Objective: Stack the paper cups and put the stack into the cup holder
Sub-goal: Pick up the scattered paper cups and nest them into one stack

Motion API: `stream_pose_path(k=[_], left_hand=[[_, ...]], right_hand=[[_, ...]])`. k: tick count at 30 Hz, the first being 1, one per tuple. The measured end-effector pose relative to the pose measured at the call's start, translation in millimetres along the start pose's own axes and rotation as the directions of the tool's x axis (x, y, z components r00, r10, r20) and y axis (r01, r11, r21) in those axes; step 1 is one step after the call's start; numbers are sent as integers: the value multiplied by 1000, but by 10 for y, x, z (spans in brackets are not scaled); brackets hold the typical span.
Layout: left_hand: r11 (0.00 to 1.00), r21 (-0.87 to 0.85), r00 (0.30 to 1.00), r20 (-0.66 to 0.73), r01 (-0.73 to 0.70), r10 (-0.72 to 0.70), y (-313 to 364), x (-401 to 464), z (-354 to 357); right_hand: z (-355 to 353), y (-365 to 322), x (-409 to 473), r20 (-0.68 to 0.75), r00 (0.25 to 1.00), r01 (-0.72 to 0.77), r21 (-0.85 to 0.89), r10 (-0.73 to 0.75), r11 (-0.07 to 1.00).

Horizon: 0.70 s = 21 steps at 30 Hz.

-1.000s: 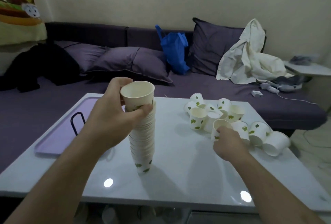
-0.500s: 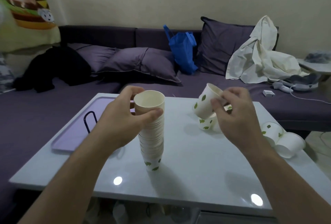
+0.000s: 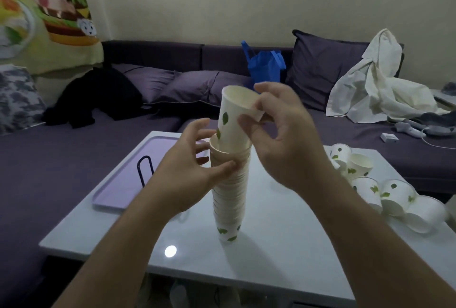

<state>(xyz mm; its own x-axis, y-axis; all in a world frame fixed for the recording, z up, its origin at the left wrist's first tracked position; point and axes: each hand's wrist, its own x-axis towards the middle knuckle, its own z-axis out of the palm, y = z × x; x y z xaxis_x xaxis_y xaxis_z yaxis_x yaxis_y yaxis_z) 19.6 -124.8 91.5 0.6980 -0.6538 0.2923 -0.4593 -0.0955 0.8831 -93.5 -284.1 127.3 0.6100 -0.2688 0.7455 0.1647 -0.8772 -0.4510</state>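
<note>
A tall stack of white paper cups with green leaf prints (image 3: 229,199) stands upright on the white table (image 3: 271,246). My left hand (image 3: 190,172) holds the stack near its top, thumb on the front and fingers round the back. My right hand (image 3: 281,135) pinches the rim of a single paper cup (image 3: 232,120), tilted, with its base inside the stack's top cup. Several loose cups (image 3: 385,191) lie at the table's right edge. A dark wire cup holder (image 3: 145,169) stands on the purple tray (image 3: 123,179) at the left.
A purple sofa (image 3: 74,147) wraps behind and left of the table, with cushions, a blue bag (image 3: 266,66), a white cloth (image 3: 375,85) and dark clothing. A charger and cable (image 3: 389,137) lie on the sofa at right.
My right hand has carried the single cup from the right over to the stack and set its base into the top cup. My left hand stays on the stack. The camera has tilted upward.
</note>
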Motion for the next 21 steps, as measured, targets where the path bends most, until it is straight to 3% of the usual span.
stream_pose_path(k=[3,7,13,17,19,21], left_hand=[[997,14,997,14,-76,76,0,-18,-14],[998,26,998,19,-64,63,-12,-19,-14],[997,6,996,-44,-75,75,51,-69,-24],[965,53,945,-196,-255,261,261,-171,1],[942,-24,931,-162,-334,326,397,-277,113],[937,-101,942,-30,-335,334,480,-375,326]], right_hand=[[107,40,-117,139,989,-34,-70,43,997],[103,22,-209,252,955,-180,71,157,981],[51,68,-309,224,940,-293,149,256,945],[15,347,-442,97,913,-407,132,397,904],[15,583,-539,78,853,-520,63,515,852],[23,863,-651,89,776,-625,-20,624,781]])
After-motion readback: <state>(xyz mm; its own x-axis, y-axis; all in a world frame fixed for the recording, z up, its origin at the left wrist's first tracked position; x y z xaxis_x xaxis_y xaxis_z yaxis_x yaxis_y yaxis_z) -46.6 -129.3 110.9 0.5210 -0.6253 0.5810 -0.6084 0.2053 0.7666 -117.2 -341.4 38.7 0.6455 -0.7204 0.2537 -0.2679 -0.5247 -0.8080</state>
